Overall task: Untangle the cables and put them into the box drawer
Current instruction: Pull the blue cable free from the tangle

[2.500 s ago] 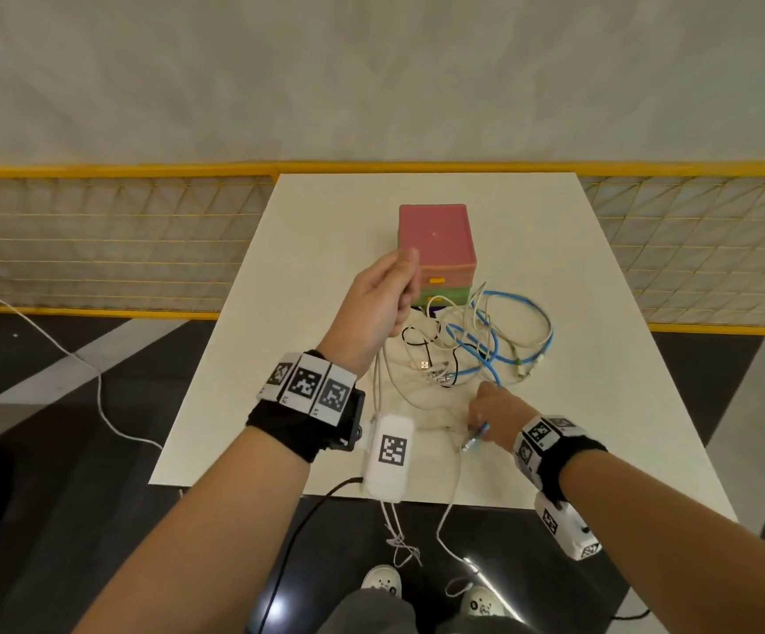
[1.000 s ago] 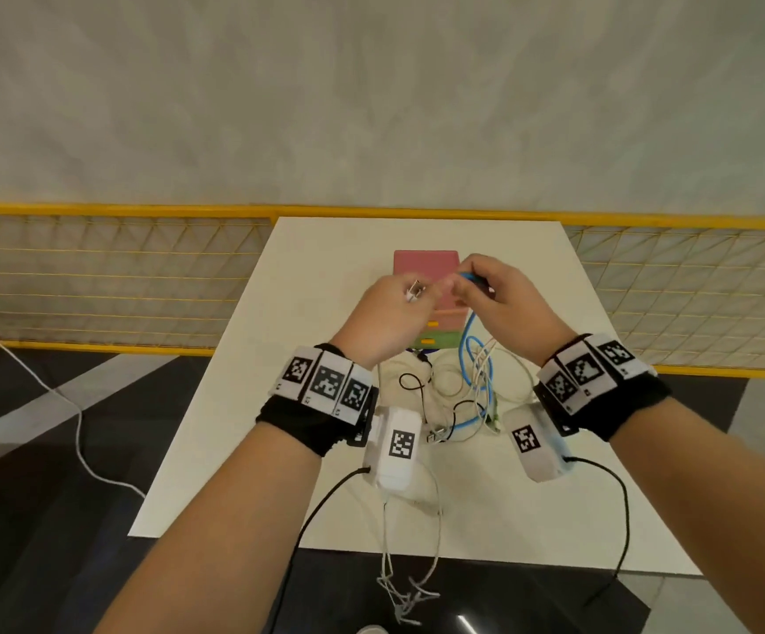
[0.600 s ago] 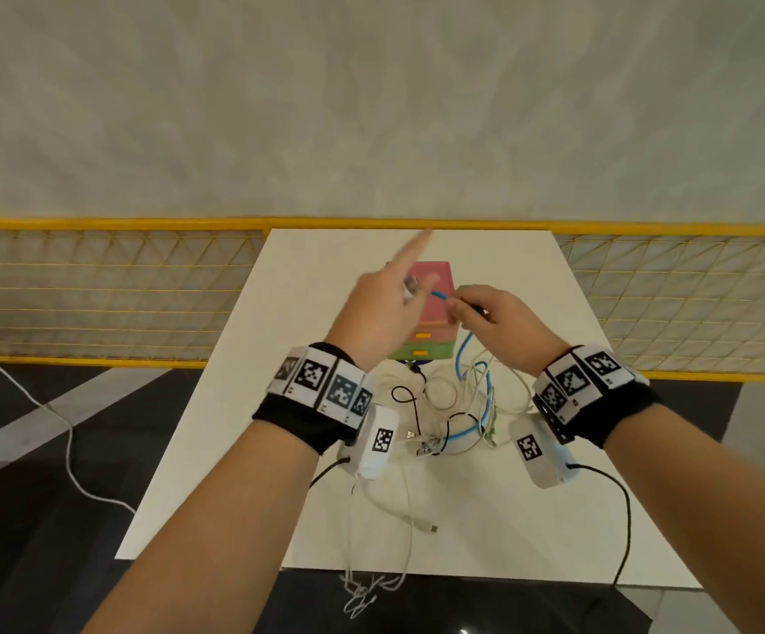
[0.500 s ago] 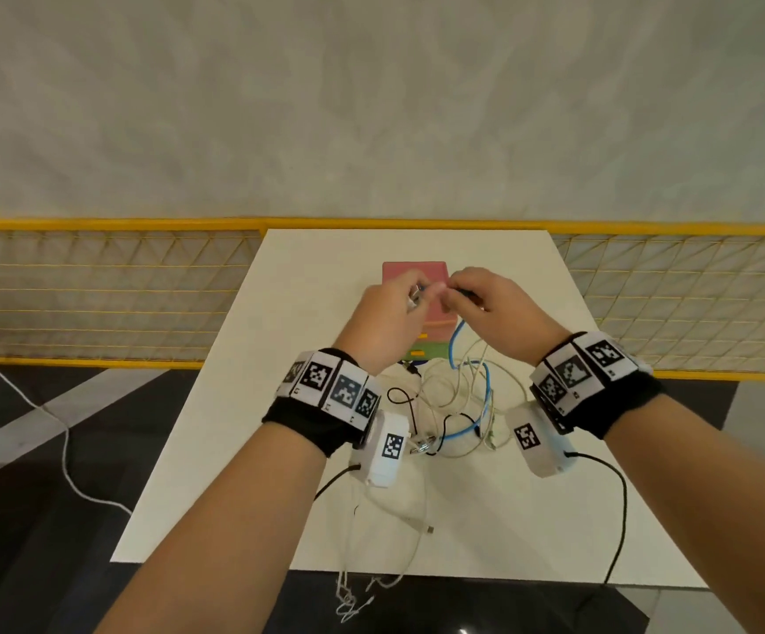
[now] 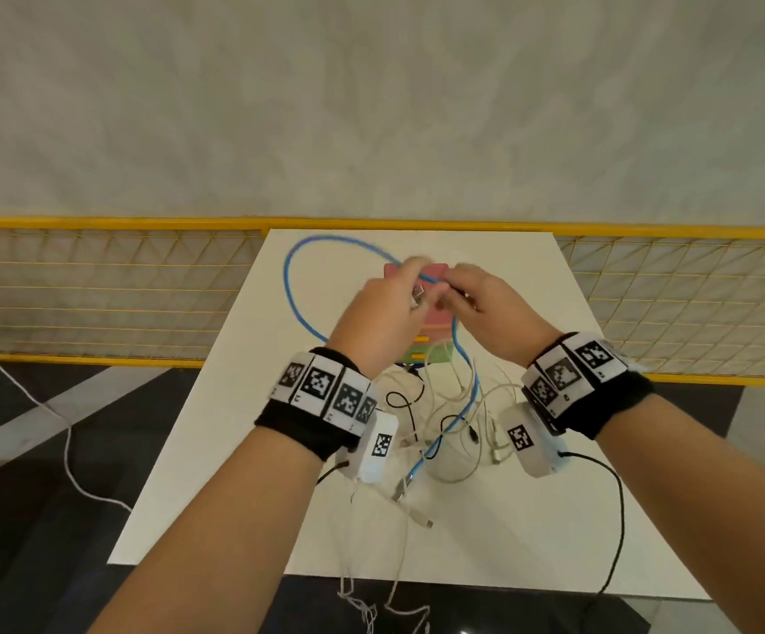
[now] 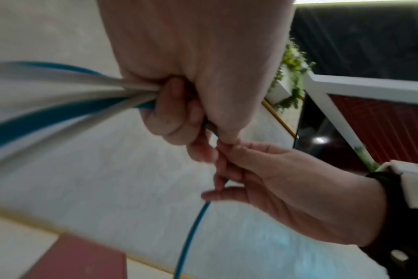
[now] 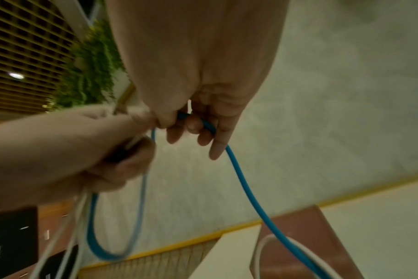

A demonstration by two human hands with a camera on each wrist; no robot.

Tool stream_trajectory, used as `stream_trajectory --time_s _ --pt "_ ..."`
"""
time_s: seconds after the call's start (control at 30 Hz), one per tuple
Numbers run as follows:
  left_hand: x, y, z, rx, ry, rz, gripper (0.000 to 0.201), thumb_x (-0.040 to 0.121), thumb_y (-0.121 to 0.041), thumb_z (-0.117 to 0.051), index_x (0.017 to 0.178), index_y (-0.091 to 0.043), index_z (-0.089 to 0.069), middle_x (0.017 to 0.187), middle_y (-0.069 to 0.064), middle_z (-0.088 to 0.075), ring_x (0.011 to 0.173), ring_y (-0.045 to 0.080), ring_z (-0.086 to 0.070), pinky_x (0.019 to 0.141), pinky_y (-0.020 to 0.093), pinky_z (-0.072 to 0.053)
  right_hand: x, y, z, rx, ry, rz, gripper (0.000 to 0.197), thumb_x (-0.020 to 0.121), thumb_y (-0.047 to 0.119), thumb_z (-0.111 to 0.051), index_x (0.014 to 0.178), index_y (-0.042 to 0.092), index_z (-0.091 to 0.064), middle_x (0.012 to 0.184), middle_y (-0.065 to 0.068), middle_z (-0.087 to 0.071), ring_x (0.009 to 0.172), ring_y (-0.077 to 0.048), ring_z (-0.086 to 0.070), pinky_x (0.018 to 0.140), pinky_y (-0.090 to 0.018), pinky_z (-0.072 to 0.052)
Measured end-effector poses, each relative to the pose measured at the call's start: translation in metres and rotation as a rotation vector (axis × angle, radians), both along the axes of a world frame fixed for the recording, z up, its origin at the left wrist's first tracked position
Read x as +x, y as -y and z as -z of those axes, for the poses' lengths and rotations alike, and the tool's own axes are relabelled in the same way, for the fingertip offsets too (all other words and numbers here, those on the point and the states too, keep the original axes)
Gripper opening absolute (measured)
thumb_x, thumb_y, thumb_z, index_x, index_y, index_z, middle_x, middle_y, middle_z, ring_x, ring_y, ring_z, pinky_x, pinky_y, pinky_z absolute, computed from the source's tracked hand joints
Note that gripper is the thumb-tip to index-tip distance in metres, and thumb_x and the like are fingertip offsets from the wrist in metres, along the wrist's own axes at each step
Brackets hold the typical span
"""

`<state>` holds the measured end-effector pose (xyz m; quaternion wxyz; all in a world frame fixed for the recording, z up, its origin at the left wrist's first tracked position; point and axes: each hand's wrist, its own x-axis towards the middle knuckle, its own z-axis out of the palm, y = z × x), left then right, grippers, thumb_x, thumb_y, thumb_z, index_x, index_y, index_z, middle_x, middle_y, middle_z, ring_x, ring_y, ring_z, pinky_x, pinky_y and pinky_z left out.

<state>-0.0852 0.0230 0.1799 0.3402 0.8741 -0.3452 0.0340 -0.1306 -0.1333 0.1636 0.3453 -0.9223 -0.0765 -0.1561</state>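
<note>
Left hand point(image 5: 382, 322) grips blue cable point(image 5: 290, 295) and white cables point(image 6: 60, 83); right hand point(image 5: 492, 318), touching it, pinches the blue cable above the box point(image 5: 431, 329).

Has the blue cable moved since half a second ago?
Yes. The blue cable now arcs in a raised loop out left of the pink box, pinched by both hands; earlier it only hung below them.

White table point(image 5: 499, 533) against a yellow mesh fence point(image 5: 96, 290). Pale textured wall point(image 5: 371, 107) behind the fence. Dark glossy floor point(image 5: 19, 542) below the table.
</note>
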Motion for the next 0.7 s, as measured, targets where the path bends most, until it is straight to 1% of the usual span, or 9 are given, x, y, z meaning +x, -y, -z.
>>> stream_trajectory --time_s 0.07,0.13,0.2,0.3,0.37,0.43,0.53,0.6,0.7 --pt "0.005 0.001 0.002 -0.066 -0.003 -0.021 0.030 0.098 -0.038 -0.050 0.104 -0.011 -0.060 0.070 -0.001 -0.055 0.062 0.016 -0.051 0.059 0.028 -0.035 0.006 0.002 -0.005 -0.048 0.064 -0.005 0.011 0.094 0.011 -0.050 0.086 0.011 -0.059 0.074 0.007 -0.043 0.071 0.005 -0.043 0.065 -0.015 -0.029" --pt "0.007 -0.002 -0.005 -0.213 0.017 -0.050 0.025 0.098 -0.036 -0.052 0.089 -0.013 -0.059 0.062 -0.006 -0.047 0.053 0.010 -0.044 0.052 0.022 -0.031 0.008 0.007 0.000 -0.027 0.068 0.000 0.011 0.095 0.014 -0.050 0.089 0.008 -0.057 0.079 0.001 -0.046 0.072 -0.002 -0.043 0.066 -0.014 -0.034" --pt "0.008 -0.006 -0.014 -0.384 0.019 -0.082 0.021 0.097 -0.035 -0.054 0.086 -0.017 -0.059 0.062 -0.005 -0.049 0.054 0.013 -0.046 0.054 0.021 -0.036 0.009 0.011 0.009 0.017 0.019 0.026 0.010 0.097 0.016 -0.047 0.091 0.013 -0.054 0.081 0.001 -0.048 0.073 -0.010 -0.043 0.069 -0.013 -0.036" --pt "0.006 -0.014 -0.028 -0.602 -0.020 -0.154 0.021 0.098 -0.033 -0.053 0.081 -0.020 -0.056 0.061 -0.004 -0.048 0.055 0.013 -0.043 0.055 0.028 -0.037 0.012 0.018 0.027 0.057 -0.109 0.107 0.011 0.098 0.020 -0.044 0.090 0.015 -0.050 0.082 -0.003 -0.051 0.074 -0.017 -0.046 0.064 -0.011 -0.035" --pt "0.009 -0.021 -0.037 -0.739 -0.042 -0.206 0.025 0.098 -0.032 -0.052 0.074 -0.025 -0.051 0.056 -0.007 -0.044 0.052 0.012 -0.039 0.052 0.028 -0.035 0.012 0.024 0.042 0.060 -0.200 0.154 0.009 0.098 0.017 -0.042 0.091 0.016 -0.048 0.079 0.000 -0.052 0.071 -0.015 -0.048 0.061 -0.010 -0.036" --pt "0.016 -0.030 -0.046 -0.857 -0.043 -0.253 0.028 0.098 -0.033 -0.051 0.070 -0.032 -0.047 0.054 -0.009 -0.040 0.051 0.014 -0.038 0.050 0.031 -0.032 0.009 0.032 0.055 0.030 -0.272 0.168 0.012 0.098 0.014 -0.041 0.090 0.016 -0.050 0.077 0.002 -0.052 0.068 -0.012 -0.049 0.064 -0.012 -0.037" --pt "0.031 -0.040 -0.046 -0.805 -0.004 -0.320 0.030 0.096 -0.040 -0.048 0.068 -0.032 -0.045 0.058 0.002 -0.042 0.057 0.022 -0.040 0.054 0.041 -0.034 0.007 0.039 0.056 0.042 -0.298 0.154 0.020 0.099 0.016 -0.038 0.085 0.015 -0.052 0.077 0.002 -0.053 0.071 -0.013 -0.050 0.072 -0.029 -0.039" --pt "0.038 -0.043 -0.039 -0.730 -0.022 -0.343 0.029 0.096 -0.041 -0.048 0.069 -0.030 -0.046 0.063 0.010 -0.046 0.059 0.024 -0.041 0.056 0.043 -0.037 0.009 0.038 0.040 0.153 -0.247 0.150 0.022 0.100 0.020 -0.035 0.093 0.013 -0.055 0.078 0.004 -0.054 0.075 -0.013 -0.054 0.078 -0.037 -0.049" --pt "0.042 -0.044 -0.023 -0.677 -0.074 -0.393 0.028 0.096 -0.040 -0.049 0.070 -0.029 -0.049 0.068 0.013 -0.053 0.063 0.024 -0.046 0.060 0.045 -0.042 0.010 0.032 -0.001 0.284 -0.060 0.154 0.025 0.101 0.020 -0.034 0.106 0.019 -0.059 0.083 0.001 -0.056 0.087 -0.025 -0.061 0.084 -0.037 -0.054"
